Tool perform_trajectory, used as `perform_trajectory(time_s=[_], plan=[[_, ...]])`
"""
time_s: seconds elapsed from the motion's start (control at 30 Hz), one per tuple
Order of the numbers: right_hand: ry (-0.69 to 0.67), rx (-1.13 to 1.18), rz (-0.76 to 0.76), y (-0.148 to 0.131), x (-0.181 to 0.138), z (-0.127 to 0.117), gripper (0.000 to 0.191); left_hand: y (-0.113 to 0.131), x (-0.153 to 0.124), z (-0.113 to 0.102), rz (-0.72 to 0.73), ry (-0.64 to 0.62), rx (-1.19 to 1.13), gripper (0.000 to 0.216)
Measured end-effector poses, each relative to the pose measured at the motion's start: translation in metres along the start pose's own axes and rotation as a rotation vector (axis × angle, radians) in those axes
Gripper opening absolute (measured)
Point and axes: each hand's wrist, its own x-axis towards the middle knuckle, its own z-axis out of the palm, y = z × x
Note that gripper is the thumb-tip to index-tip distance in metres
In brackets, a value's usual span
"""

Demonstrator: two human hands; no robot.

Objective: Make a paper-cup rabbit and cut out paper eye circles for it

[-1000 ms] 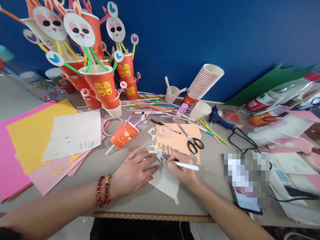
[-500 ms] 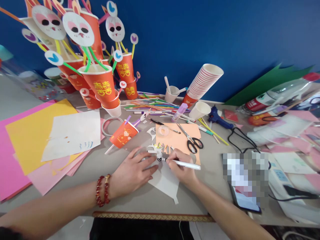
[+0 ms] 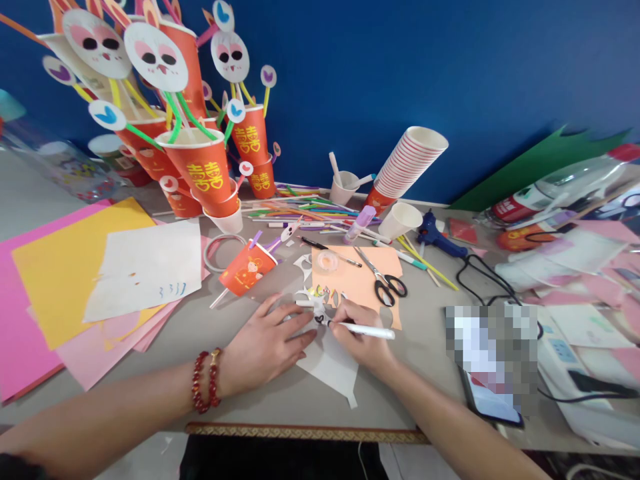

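My right hand [image 3: 364, 340] grips a white marker pen [image 3: 375, 330], its tip down at a small black looped outline [image 3: 320, 320] on white paper. Beside it my left hand [image 3: 270, 340] lies flat with its fingers spread, the fingertips resting at the edge of that white sheet [image 3: 330, 367]. A short white stick-like piece [image 3: 303, 303], perhaps a cap, sits just beyond the left fingertips. Scissors [image 3: 383, 280] with black handles and a black pen [image 3: 333, 252] rest on an orange paper sheet [image 3: 367, 263] behind the right hand.
An orange paper cup [image 3: 247, 272] lies tilted near a tape roll [image 3: 206, 257]. Coloured paper [image 3: 35, 267] spreads at left below cups with rabbit faces [image 3: 157, 59]. Straws, stacked cups [image 3: 407, 163] and a blue glue gun [image 3: 440, 240] stand behind. A phone [image 3: 495, 407] lies at right.
The marker's rear end has swung slightly left and down. The black outline on the paper looks a little fuller, with more of a heart shape. My left hand has stayed in place.
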Motion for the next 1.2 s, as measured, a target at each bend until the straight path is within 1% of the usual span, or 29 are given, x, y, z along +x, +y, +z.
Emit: perform_trajectory(time_s=[0.2,0.83,1.2], plan=[[-0.008,-0.029,0.003,-0.0006,0.0004,-0.0002,0.015,0.0002,0.0004,-0.0013,-0.003,-0.005,-0.010,0.028],[0.025,-0.011,-0.012,0.0020,0.0001,0.0007,0.016,0.0002,0.0004,-0.0001,0.001,-0.003,0.002,0.029],[0.016,0.000,-0.007,0.0026,-0.0003,0.0012,0.016,0.0002,0.0003,-0.0005,0.005,-0.004,-0.001,0.030]])
